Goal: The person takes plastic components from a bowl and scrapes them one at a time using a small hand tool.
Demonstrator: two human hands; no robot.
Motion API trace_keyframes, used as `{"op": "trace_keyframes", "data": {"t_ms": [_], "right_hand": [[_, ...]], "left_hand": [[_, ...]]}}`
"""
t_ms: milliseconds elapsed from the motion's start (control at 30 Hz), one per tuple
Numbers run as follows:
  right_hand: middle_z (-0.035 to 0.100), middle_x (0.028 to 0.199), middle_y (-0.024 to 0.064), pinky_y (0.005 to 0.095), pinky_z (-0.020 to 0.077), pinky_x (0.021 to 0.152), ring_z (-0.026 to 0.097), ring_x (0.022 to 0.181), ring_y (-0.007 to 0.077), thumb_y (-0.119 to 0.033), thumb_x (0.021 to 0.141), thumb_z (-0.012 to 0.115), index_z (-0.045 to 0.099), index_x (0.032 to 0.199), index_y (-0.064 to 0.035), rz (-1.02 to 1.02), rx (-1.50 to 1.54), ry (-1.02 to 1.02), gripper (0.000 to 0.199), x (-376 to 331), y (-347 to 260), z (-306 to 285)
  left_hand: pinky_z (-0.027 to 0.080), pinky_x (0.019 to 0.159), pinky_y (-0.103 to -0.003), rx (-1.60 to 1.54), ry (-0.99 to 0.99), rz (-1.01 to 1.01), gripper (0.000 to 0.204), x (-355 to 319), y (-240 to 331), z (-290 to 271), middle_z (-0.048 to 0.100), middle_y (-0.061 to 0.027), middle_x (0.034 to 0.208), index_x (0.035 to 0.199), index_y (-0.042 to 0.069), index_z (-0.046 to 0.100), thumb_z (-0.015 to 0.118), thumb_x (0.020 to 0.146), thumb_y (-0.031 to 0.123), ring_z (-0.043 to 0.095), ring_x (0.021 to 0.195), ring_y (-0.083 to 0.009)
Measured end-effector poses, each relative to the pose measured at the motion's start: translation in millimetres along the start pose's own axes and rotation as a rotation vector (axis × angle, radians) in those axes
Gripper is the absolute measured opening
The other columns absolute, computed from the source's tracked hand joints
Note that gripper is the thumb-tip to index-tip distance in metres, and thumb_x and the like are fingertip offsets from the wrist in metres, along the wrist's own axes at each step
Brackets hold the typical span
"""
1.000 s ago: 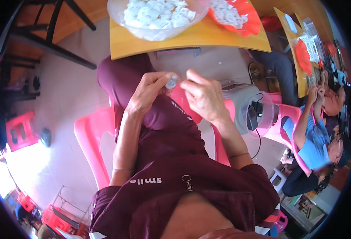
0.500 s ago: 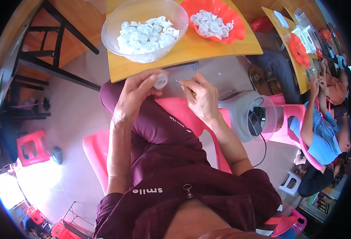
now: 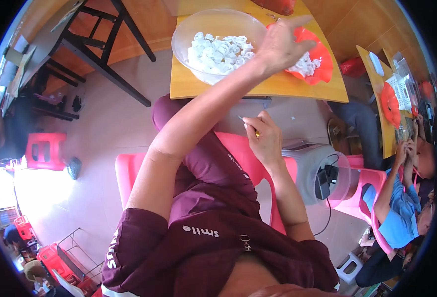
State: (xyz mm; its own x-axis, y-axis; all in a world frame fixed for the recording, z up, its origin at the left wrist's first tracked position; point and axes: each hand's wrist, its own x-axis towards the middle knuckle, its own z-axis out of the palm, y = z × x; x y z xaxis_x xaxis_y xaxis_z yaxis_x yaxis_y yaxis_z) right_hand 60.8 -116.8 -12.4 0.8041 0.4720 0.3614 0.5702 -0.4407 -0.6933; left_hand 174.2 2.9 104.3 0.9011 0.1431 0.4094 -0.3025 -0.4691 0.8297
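Observation:
My left hand (image 3: 284, 45) reaches across the table to the red scalloped bowl (image 3: 323, 55), fingers spread, covering part of it. Small white plastic parts (image 3: 305, 65) lie in that bowl, beside my fingers. Under my left forearm, to the left, stands a wide clear plastic bowl (image 3: 179, 42) with a heap of similar white parts (image 3: 218, 54). My right hand (image 3: 268, 141) stays above my lap, closed around a small tool (image 3: 257, 133) with a yellow handle and a thin metal tip. The tool's exact kind is too small to make out.
The bowls stand on a yellow wooden table (image 3: 193, 90). Right of my lap is a translucent bin (image 3: 305, 151) with a black power adapter (image 3: 322, 184) and cable. A person in a blue shirt (image 3: 397, 218) works at another table. Black table legs (image 3: 109, 67) stand at left.
My left hand has moved from above my lap up and right to the red bowl. The round white part it held no longer shows. My right hand keeps the tool over my lap.

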Motion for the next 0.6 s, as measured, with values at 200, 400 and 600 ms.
{"op": "trace_keyframes", "data": {"t_ms": [200,400,600], "right_hand": [[0.051,0.072,0.0085,0.0387,0.0453,0.052,0.058,0.059,0.0275,-0.004,0.077,0.064,0.067,0.085,-0.0064,-0.026,0.031,-0.015,0.009,3,-2,-2],[0.052,0.071,0.0088,0.0386,0.0452,0.052,0.057,0.059,0.0278,-0.003,0.076,0.065,0.067,0.085,-0.0068,-0.025,0.014,-0.024,0.010,2,-3,-1],[0.051,0.071,0.0097,0.0389,0.0444,0.052,0.057,0.059,0.0282,-0.002,0.075,0.065,0.067,0.085,-0.0067,-0.019,0.015,-0.018,0.012,1,1,4]], "left_hand": [[0.051,0.079,-0.034,0.120,0.095,0.030,0.030,-9,-59,-92,0.068,-0.0153,0.092,0.104,0.006,0.067,0.065,0.077,0.018,0.067,0.083,-0.0224],[0.051,0.079,-0.034,0.688,-0.226,-0.100,0.018,-8,-106,-144,0.068,-0.0145,0.090,0.091,0.005,0.069,0.065,0.075,0.013,0.065,0.089,-0.0269],[0.050,0.081,-0.039,1.212,-0.524,-0.182,0.017,-7,-120,-127,0.065,-0.0155,0.099,0.091,0.005,0.067,0.059,0.076,0.003,0.063,0.097,-0.0295]]}}
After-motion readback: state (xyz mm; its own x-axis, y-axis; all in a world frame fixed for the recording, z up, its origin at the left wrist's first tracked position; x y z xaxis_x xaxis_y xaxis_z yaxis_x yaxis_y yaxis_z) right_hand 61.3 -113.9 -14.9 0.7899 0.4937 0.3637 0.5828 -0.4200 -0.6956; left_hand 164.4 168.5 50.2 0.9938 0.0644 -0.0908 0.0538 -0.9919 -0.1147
